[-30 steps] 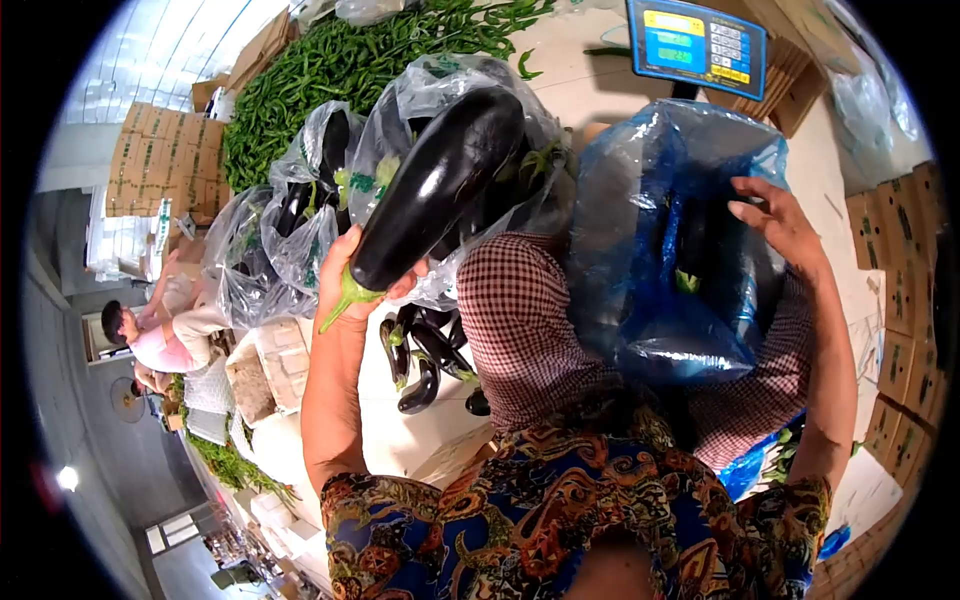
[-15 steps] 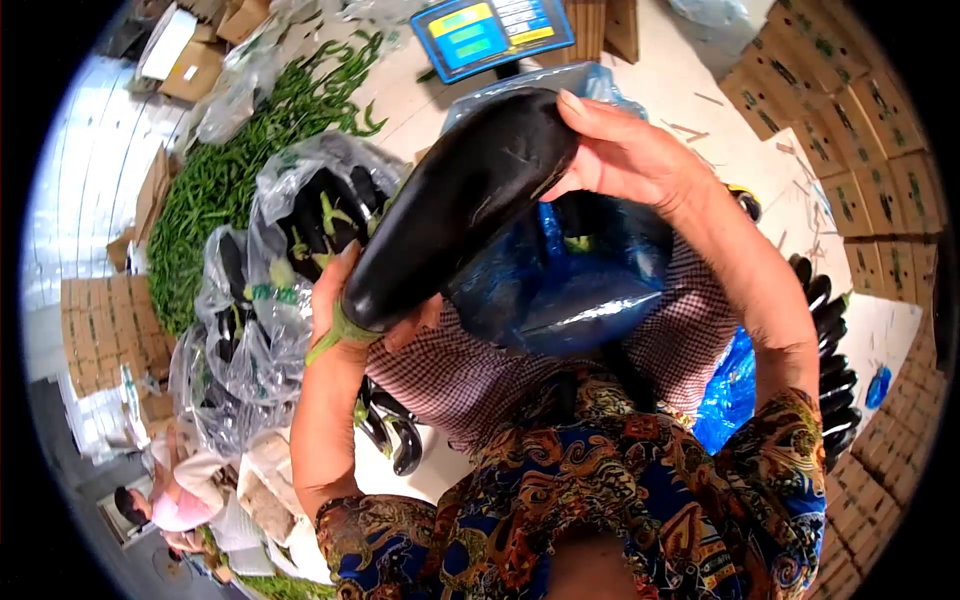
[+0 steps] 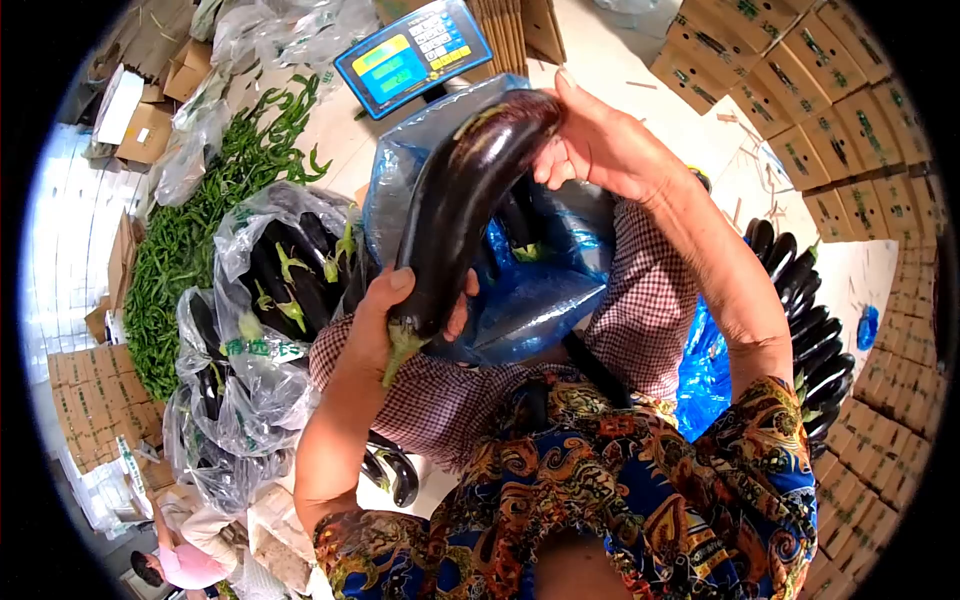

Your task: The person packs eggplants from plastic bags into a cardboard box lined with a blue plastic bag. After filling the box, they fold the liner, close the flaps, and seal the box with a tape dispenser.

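Note:
A large dark eggplant is held between both hands, its green stem end at the lower left. My left hand is wrapped round the stem end. At the other end, my right hand grips the rounded tip, thumb above it and fingers bent below. Beneath the eggplant, a blue plastic bag sits open between the knees with eggplants inside. The blue scale display stands beyond the bag.
Clear bags of eggplants and a heap of green peppers lie at the left. More eggplants are piled at the right, near stacked cardboard boxes. A person in pink is at the lower left.
The held eggplant has turned to a steeper angle and shows a glossier, brownish side. The view has shifted, so the scale display and bag appear further left.

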Demonstrator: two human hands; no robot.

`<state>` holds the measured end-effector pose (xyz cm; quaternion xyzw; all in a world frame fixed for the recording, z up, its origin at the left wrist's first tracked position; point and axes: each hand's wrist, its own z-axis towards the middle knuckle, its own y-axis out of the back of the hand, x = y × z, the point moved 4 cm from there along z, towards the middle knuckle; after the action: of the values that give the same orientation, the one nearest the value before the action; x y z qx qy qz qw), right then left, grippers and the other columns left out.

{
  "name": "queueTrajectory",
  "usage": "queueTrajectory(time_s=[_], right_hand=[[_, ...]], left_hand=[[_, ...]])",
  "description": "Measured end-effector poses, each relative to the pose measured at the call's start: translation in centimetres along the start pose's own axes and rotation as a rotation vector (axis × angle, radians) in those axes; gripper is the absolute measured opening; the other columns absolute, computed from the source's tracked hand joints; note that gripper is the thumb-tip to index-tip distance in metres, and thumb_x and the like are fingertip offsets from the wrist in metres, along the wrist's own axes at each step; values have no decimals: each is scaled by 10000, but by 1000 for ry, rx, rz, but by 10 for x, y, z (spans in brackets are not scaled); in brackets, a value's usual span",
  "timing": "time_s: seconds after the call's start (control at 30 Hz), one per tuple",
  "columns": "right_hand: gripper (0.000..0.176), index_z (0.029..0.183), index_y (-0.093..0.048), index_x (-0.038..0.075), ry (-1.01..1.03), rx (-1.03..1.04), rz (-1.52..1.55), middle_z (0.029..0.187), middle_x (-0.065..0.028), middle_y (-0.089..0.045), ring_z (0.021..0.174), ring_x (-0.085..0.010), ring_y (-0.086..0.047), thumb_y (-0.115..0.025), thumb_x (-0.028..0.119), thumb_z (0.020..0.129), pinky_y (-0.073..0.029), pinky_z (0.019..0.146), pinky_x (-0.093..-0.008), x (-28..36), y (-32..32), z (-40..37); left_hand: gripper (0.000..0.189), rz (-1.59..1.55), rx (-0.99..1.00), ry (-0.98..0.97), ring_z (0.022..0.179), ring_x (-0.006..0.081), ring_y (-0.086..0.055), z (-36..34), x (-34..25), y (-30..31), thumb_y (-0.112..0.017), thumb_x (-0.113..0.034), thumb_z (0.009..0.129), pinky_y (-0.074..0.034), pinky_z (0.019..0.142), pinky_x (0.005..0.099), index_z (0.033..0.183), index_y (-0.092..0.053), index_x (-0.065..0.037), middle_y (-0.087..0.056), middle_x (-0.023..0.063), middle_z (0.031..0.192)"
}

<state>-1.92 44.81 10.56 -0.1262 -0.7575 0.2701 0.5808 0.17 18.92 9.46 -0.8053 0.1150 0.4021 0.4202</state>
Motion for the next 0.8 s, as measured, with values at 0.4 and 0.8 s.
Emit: queueTrajectory(time_s=[0.4, 0.8], right_hand=[[378, 1006, -629, 66, 223, -87, -137, 887, -16, -632, 574, -40, -522, -544, 432, 967, -438, 473, -157, -6, 14, -17], [446, 1158, -607, 88, 268, -96, 4, 1076, -37, -657, 956, -136, -622, -528, 479, 957, -534, 795, -308, -7, 3, -25]], left_hand=[[939, -362, 190, 36, 593, 212, -576, 15, 48, -16, -302, -768, 875, -451, 471, 301, 1319, -434, 50, -596, 220, 1031], [893, 994, -364, -559, 995, 317, -616, 13, 10, -37, -814, -284, 660, -475, 902, 405, 1400, -380, -35, -592, 166, 1086]])
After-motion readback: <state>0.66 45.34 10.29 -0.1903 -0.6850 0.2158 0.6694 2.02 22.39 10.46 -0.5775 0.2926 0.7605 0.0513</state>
